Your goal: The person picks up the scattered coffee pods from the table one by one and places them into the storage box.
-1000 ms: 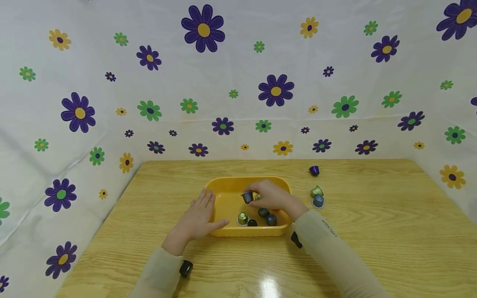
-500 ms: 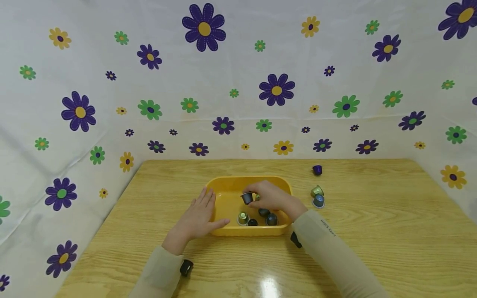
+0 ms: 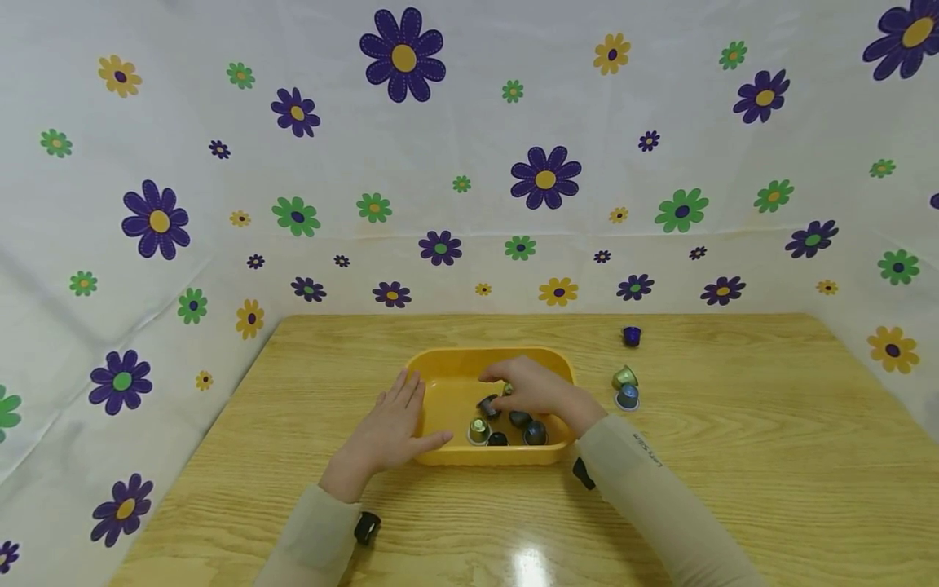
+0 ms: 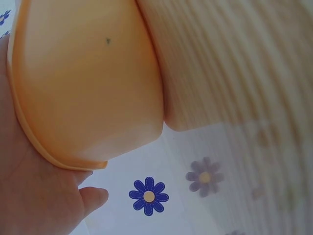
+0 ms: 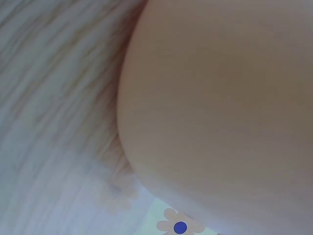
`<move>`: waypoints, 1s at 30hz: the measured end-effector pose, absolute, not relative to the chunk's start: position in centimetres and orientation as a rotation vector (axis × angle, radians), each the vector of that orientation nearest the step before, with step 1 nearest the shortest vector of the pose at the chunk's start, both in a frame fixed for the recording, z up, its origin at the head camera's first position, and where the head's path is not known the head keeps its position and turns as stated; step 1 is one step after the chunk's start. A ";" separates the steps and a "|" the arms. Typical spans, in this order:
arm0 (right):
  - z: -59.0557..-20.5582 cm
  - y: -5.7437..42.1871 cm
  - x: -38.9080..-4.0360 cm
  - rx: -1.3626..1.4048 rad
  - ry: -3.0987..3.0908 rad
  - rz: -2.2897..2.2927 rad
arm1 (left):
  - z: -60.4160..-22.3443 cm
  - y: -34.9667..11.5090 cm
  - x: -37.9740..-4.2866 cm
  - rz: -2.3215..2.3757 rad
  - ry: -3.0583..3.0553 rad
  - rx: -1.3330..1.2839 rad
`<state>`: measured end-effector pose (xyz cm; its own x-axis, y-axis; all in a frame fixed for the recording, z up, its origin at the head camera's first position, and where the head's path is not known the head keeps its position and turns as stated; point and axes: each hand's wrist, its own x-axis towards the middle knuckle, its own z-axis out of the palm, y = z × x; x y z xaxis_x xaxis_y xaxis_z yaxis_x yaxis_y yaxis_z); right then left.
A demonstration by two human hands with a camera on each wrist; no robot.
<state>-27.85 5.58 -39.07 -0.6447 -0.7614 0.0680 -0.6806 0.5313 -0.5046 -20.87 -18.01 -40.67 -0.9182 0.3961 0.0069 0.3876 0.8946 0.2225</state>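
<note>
In the head view my left hand (image 3: 389,432) lies with fingers straight along the left end of a yellow tray (image 3: 487,457), the thumb near its front rim. Over the tray's right half is my right hand (image 3: 539,387), its index finger and thumb spread apart. A dark grey coffee capsule (image 3: 488,406) lies tipped just below them, beside the thumb tip. Nearer the front wall sit a light green capsule (image 3: 478,430), a black capsule (image 3: 497,439) and dark capsules (image 3: 535,432). Another green capsule (image 3: 508,389) is mostly hidden behind the right hand.
Right of the tray, a blue capsule (image 3: 627,396) stands against a pale green capsule (image 3: 624,376). Farther back is a purple capsule (image 3: 632,336). The wooden table (image 3: 734,456) meets a flower-printed cloth (image 3: 469,163) at the back and sides.
The dark grey capsule, pinched in my right hand before, has dropped into the tray as the fingers parted. The purple capsule has rolled slightly right. My left hand has stayed still.
</note>
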 end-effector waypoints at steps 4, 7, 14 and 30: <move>-38.9 5.7 -27.7 -1.237 2.604 -0.768 | -40.7 -18.0 -20.9 0.339 3.019 0.624; -38.8 5.8 -27.6 -1.235 2.606 -0.774 | -40.8 -18.0 -20.9 0.339 3.019 0.625; -38.4 6.2 -27.5 -1.253 2.630 -0.774 | -40.8 -18.1 -21.0 0.333 3.016 0.624; -37.5 8.0 -27.6 -1.180 2.651 -0.805 | -40.6 -17.9 -20.9 0.347 3.011 0.620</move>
